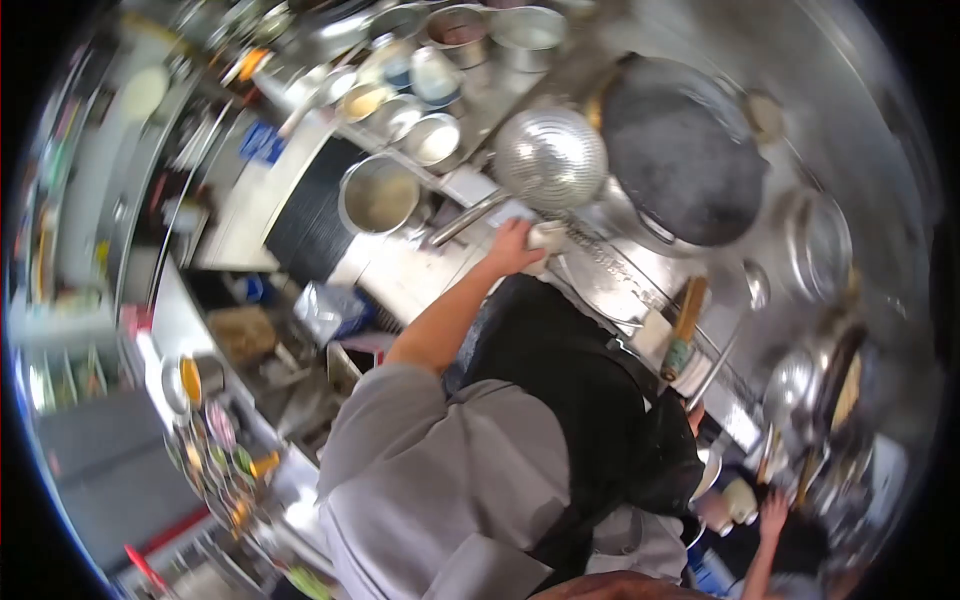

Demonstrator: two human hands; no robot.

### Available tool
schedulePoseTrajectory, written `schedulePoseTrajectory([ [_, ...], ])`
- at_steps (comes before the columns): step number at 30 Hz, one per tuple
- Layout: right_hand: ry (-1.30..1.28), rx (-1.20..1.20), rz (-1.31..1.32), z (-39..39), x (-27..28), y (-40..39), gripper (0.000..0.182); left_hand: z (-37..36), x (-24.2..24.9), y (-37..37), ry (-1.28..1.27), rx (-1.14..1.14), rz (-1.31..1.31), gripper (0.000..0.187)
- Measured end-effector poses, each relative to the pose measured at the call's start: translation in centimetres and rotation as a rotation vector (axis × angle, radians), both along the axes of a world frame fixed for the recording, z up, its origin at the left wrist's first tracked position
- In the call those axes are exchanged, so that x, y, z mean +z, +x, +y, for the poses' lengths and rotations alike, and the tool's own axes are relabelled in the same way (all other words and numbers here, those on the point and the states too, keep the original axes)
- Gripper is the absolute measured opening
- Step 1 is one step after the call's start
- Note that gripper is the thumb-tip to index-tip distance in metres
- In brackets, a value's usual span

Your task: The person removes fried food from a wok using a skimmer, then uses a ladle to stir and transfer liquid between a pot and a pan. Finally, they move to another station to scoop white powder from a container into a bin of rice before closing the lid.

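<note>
My left hand is closed on a folded whitish cloth at the stove's front edge. Just beyond it lies a round perforated strainer, its handle pointing left. A large dark wok sits on the stove to the right of the strainer. Only a small part of my right hand shows past the black apron. It grips the handle of a ladle, whose bowl is over the stove. Whether the cloth touches a wok handle is hidden.
A steel pot and several small bowls stand on the left. A wooden-handled brush lies on the stove front. More ladles and strainers are at the right. Another person's hand shows at lower right.
</note>
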State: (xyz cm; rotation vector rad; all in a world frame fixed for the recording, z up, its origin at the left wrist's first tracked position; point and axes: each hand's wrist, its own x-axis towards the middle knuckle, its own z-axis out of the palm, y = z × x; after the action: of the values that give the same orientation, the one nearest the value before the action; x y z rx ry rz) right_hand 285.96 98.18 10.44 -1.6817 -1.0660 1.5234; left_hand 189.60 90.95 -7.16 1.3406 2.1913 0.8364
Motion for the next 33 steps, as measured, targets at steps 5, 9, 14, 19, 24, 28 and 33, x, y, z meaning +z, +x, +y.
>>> schedulePoseTrajectory([
  [5,-0.157,0.506,0.374,3.0,4.2,10.4,0.053,1.2,3.4,3.0,-0.083,0.143,-0.385,0.059],
  [9,-0.151,0.513,0.095,0.2,4.6,11.8,0.051,-0.6,11.1,7.0,0.273,0.341,-0.953,0.058],
  [14,-0.372,0.181,0.42,-7.3,6.4,13.9,0.048,-0.9,15.2,10.2,0.553,0.385,-1.3,0.047],
  [19,-0.215,0.208,-0.065,-9.0,3.8,8.3,0.04,0.4,12.2,12.0,0.462,0.407,-1.246,0.048],
  [24,0.025,0.282,-0.669,-6.5,8.6,-8.4,0.032,3.5,12.2,15.1,0.484,0.427,-1.359,0.045],
  [28,0.133,0.352,-0.854,-4.9,10.9,-17.8,0.026,4.4,10.6,15.8,0.444,0.3,-1.504,0.043],
  [33,0.162,0.393,-0.958,-6.5,7.5,-29.3,0.022,4.7,9.8,14.1,0.274,0.328,-1.691,0.058],
])
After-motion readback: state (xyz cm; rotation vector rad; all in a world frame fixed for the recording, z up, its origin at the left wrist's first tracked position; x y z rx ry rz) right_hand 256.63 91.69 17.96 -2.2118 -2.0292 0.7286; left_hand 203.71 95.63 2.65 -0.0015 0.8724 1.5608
